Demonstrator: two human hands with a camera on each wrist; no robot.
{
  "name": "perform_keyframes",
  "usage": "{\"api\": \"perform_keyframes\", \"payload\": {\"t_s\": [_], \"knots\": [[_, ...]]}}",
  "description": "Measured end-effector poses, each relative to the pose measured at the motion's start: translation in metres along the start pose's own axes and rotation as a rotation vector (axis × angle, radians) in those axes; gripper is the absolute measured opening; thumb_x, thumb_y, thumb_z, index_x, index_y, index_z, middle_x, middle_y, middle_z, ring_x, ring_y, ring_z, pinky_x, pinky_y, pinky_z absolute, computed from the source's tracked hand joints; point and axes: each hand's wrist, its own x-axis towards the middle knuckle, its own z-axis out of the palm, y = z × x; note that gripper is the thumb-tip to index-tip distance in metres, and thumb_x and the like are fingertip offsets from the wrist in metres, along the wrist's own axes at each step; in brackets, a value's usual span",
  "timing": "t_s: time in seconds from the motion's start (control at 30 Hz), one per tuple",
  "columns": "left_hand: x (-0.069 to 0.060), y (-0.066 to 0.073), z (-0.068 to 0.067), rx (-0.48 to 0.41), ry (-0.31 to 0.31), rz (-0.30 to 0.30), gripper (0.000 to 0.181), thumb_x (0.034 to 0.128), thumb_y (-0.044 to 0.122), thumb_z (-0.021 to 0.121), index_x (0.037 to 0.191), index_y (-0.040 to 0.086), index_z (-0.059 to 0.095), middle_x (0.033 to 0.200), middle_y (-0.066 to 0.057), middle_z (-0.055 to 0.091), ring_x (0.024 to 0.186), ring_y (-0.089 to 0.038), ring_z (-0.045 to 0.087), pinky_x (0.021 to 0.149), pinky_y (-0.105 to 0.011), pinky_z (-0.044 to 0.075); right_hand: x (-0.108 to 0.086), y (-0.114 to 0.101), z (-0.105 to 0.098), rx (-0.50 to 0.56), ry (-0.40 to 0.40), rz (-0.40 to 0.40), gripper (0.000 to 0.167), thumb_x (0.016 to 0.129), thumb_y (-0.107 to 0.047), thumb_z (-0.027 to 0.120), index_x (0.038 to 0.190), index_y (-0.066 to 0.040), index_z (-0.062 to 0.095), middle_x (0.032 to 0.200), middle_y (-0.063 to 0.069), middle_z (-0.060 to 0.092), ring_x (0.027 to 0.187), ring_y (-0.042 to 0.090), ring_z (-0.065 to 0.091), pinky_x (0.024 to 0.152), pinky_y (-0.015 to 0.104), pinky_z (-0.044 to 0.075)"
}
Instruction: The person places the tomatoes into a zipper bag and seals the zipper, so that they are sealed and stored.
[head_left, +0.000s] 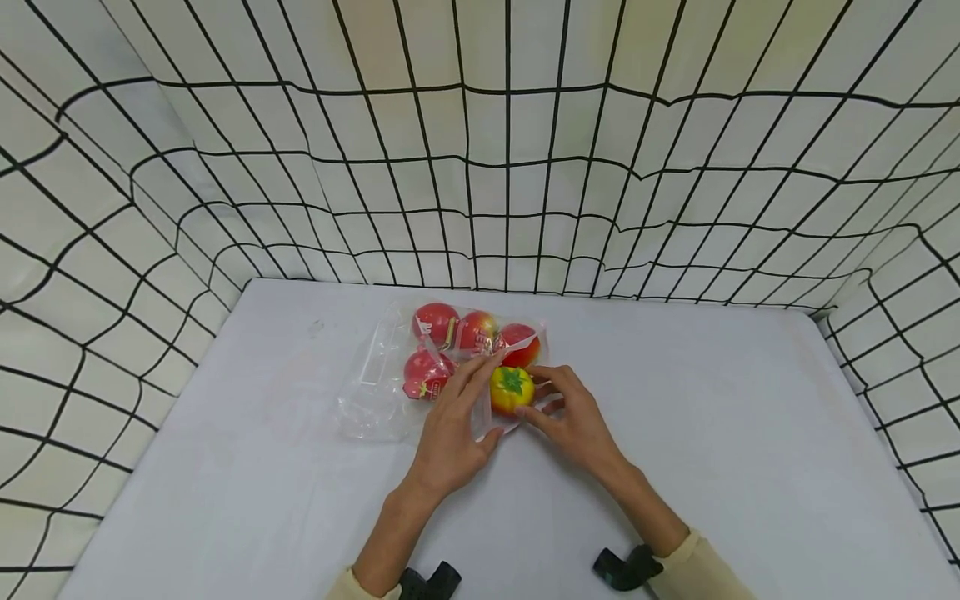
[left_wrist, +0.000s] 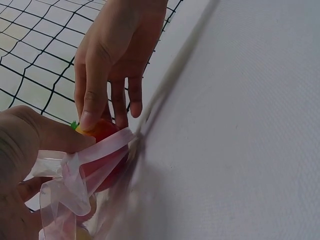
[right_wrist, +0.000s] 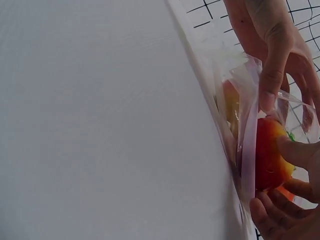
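A red-and-yellow fruit point(head_left: 512, 390) with a green star-shaped top sits at the right mouth of a clear zip bag point(head_left: 371, 419). My right hand point(head_left: 576, 421) pinches this fruit between thumb and fingers. On the bag's near side, my left hand point(head_left: 452, 429) holds the mouth, its thumb along the whitish zip strip point(right_wrist: 250, 145) in the right wrist view. Several red fruits, among them an upper-left one point(head_left: 435, 322) and a lower-left one point(head_left: 426, 372), lie inside the bag under printed plastic. The left wrist view shows the pinched fruit point(left_wrist: 104, 131) partly behind the strip.
A white-covered table point(head_left: 712, 433) extends around the bag. Black grid netting point(head_left: 507, 183) over pale walls rises at the back and both sides. Dark wrist mounts point(head_left: 628, 568) sit at the pale sleeves.
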Motion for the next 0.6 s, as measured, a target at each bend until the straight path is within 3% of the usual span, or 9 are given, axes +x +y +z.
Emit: {"api": "perform_keyframes", "payload": {"t_s": [0.2,0.5,0.6], "knots": [[0.000,0.001,-0.001,-0.009,0.007,0.015,0.105,0.0744,0.008,0.093,0.161,0.033,0.038,0.155,-0.002,0.048,0.150,-0.023,0.045,0.113,-0.045,0.053,0.002,-0.004,0.007,0.022,0.013,0.023,0.058,0.086,-0.015,0.086,0.137,-0.009,0.059,0.131,0.010,0.065,0.111,0.026,0.069,0.091,0.038,0.064],[-0.001,0.001,-0.001,-0.028,0.021,0.040,0.105,0.0735,0.008,0.094,0.160,0.031,0.040,0.155,-0.003,0.049,0.150,-0.024,0.045,0.110,-0.044,0.055,0.005,-0.010,0.014,-0.021,0.053,0.060,0.054,0.084,-0.018,0.088,0.131,-0.010,0.063,0.115,0.010,0.062,0.101,0.021,0.064,0.085,0.026,0.062],[0.000,0.001,-0.002,-0.039,0.021,0.044,0.104,0.0736,0.008,0.094,0.160,0.030,0.041,0.156,-0.003,0.049,0.149,-0.023,0.046,0.110,-0.044,0.055,0.006,-0.011,0.016,-0.018,0.062,0.047,0.054,0.083,-0.017,0.088,0.130,-0.009,0.063,0.117,0.010,0.063,0.099,0.021,0.066,0.086,0.028,0.063]]}}
